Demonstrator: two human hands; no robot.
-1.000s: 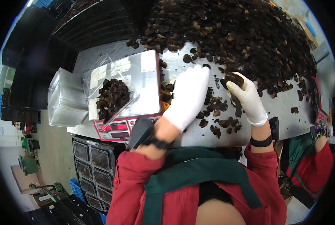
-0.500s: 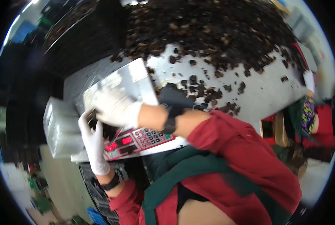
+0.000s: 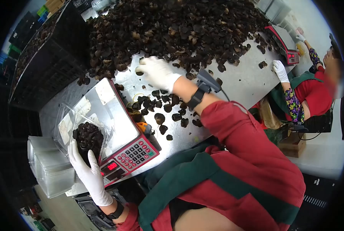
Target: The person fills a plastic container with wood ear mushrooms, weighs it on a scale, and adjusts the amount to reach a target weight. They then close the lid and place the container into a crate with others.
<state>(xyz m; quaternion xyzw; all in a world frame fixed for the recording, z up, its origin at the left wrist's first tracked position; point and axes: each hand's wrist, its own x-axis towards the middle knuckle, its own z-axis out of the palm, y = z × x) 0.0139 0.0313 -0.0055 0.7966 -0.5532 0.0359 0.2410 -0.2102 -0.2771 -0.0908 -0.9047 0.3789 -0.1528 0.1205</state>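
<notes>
Dark wood ear mushrooms point(image 3: 88, 138) fill part of a clear plastic container point(image 3: 106, 133), which sits on the metal pan of a red digital scale point(image 3: 120, 127). My left hand point(image 3: 85, 169), in a white glove, grips the near end of that container, thumb and fingers on either side of the mushrooms. Over the metal table, at the near edge of the large mushroom pile point(image 3: 172, 34), my gloved right hand point(image 3: 158, 74) has its fingers curled. A small wood ear mushroom point(image 3: 140, 72) shows at its fingertips.
Stacked clear containers point(image 3: 50, 165) stand left of the scale. A black crate point(image 3: 50, 61) is behind them. Loose mushrooms point(image 3: 160, 117) and an orange-handled tool point(image 3: 143, 127) lie right of the scale. A co-worker point(image 3: 308, 92) sits at the right by another red scale point(image 3: 283, 42).
My right hand has moved from above the container, away to the right, to the edge of the pile. My left hand stays at the container, now with the mushrooms in plain sight.
</notes>
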